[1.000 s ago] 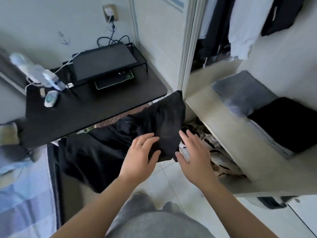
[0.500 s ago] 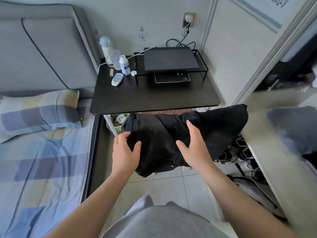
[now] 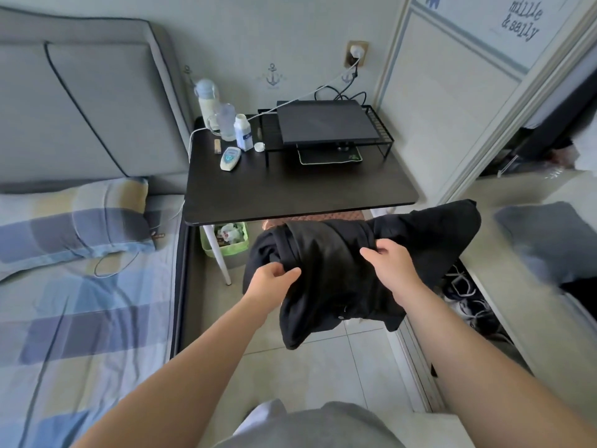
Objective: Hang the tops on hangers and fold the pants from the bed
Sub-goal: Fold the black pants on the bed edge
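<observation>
Cloth fills the space between the two hands: a black fabric garment (image 3: 329, 273), bunched and held up in the air over the pale tiled floor (image 3: 323, 367). The left hand (image 3: 274, 282) pinches a fold at the garment's near left edge, thumb and curled fingers closed on the cloth. The right hand (image 3: 392, 266) grips the upper part, its fingers hooked over a gathered ridge of fabric. One loose end trails out past the right hand; another hangs down below and between both wrists. Whether it is a top or a pair of pants I cannot tell from where it hangs.

Just beyond the hands stands a black rectangular table (image 3: 290, 195) on white legs. On it, a black wire rack (image 3: 381, 137) carries a dark, flat, closed laptop (image 3: 326, 122), and farther left sit a few pale plastic bottles (image 3: 226, 122) and a small white-and-blue device (image 3: 230, 158). Under the table, ahead of the left hand, is a light green plastic bin (image 3: 226, 244).

Off to the left of the left hand lies the bed (image 3: 80, 318) with a blue, grey and yellow checked sheet, a matching pillow (image 3: 71, 221) and a grey padded headboard (image 3: 80, 108). To the right of the right hand, a pale wardrobe shelf (image 3: 504, 270) holds a folded grey cloth (image 3: 546, 240), with shoes (image 3: 465, 295) on the floor beneath it.
</observation>
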A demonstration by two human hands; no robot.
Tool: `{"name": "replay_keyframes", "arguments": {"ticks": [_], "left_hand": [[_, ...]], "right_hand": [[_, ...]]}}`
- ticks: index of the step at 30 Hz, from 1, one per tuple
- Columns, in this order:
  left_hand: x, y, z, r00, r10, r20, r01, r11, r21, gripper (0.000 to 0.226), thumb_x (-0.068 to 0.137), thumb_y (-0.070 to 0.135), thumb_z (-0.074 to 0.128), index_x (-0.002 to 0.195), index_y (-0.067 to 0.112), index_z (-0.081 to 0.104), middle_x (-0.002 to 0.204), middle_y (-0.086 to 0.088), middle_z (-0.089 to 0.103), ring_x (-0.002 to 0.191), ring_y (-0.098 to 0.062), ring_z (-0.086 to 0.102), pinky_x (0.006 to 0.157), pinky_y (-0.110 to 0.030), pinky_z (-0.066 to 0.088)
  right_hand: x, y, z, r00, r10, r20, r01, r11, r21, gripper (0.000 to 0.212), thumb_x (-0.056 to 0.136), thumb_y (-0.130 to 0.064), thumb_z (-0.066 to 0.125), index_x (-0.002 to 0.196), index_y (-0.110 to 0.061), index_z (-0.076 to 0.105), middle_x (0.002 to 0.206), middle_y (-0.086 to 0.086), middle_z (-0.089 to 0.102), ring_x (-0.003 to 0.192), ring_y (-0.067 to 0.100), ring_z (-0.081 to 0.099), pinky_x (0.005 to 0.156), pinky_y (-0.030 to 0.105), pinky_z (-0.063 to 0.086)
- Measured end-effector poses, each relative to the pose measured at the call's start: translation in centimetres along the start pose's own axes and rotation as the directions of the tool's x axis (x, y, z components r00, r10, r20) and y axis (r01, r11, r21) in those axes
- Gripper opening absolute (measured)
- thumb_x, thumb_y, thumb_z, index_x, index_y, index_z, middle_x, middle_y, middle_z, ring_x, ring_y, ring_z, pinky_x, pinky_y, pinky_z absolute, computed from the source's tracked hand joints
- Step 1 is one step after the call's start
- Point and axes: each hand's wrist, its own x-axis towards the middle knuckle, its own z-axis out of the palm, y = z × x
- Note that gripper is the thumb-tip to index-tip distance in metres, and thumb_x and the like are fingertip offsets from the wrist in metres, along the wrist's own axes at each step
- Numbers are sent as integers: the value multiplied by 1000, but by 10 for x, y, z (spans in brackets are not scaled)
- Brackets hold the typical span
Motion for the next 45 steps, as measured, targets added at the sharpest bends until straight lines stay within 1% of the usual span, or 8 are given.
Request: {"name": "replay_keyframes", "arguments": {"ticks": [3, 5, 11, 17, 23, 28, 37, 45], "left_hand": [[-3, 2, -4, 1000, 20, 24, -19, 999, -49, 23, 98, 34, 61, 87, 14, 58, 88, -1, 64, 85, -16, 61, 78, -30, 50], [-7, 4, -6, 999, 18, 40, -13, 992, -124, 15, 101, 35, 57, 96, 21, 60, 100, 3, 68, 98, -14, 64, 82, -31, 53], [-21, 13, -8, 998, 39, -52, -51, 964, -260, 21, 96, 39, 63, 104, 20, 59, 105, -1, 68, 99, -15, 65, 69, -28, 50], [-33, 53, -15, 993, 80, 91, -9, 800, -599, 25, 92, 20, 71, 114, 8, 72, 111, -11, 75, 104, -28, 72, 93, -44, 56], [-47, 101, -23, 979, 202, 21, -145, 768, -624, 18, 95, 15, 64, 106, 8, 76, 112, -17, 74, 103, -33, 72, 79, -41, 59], [-70, 160, -28, 943, 298, -149, -330, 765, -553, 19, 99, 13, 59, 102, 11, 77, 106, -13, 76, 98, -28, 74, 78, -35, 61], [-99, 250, -48, 713, 499, -493, -544, 837, 60, 22, 103, 24, 52, 98, 16, 73, 96, -9, 75, 96, -27, 69, 92, -44, 53], [-122, 310, -82, 609, 493, -622, -629, 777, 0, 27, 102, 28, 47, 91, 25, 71, 84, 8, 73, 86, -16, 67, 76, -32, 54]], "right_hand": [[-5, 2, -1, 999, -28, 18, 30, 990, -136, 11, 95, -30, 65, 91, -23, 58, 85, -10, 53, 85, 14, 55, 74, 27, 42], [-8, 3, 0, 997, -49, 62, 64, 964, -258, 33, 96, -32, 64, 72, -28, 41, 74, -9, 43, 83, 22, 50, 79, 41, 42], [-14, -19, -12, 976, -215, 19, 198, 855, -480, 34, 101, -40, 52, 73, -22, 42, 88, -4, 52, 89, 24, 49, 92, 47, 41], [-20, -52, -37, 923, -373, 95, 382, 919, -98, 42, 102, -28, 50, 71, 0, 41, 65, 6, 41, 61, 15, 40, 60, 34, 32], [-10, -108, -74, 871, -476, 120, 461, 877, 135, 35, 98, -26, 59, 87, 7, 60, 73, 7, 47, 68, 10, 42, 62, 28, 33], [-7, -167, -109, 805, -581, 121, 517, 787, 337, 22, 95, -20, 65, 82, -4, 72, 80, 10, 62, 81, 19, 55, 79, 36, 41], [-6, -263, -155, 747, -663, 48, 574, 679, 458, 19, 93, -20, 67, 83, -6, 75, 91, 18, 73, 93, 34, 69, 88, 44, 53], [-20, -336, -175, 700, -714, 18, 596, 598, 536, 20, 93, -18, 67, 75, -16, 76, 88, 5, 75, 104, 31, 69, 93, 42, 53]]}}
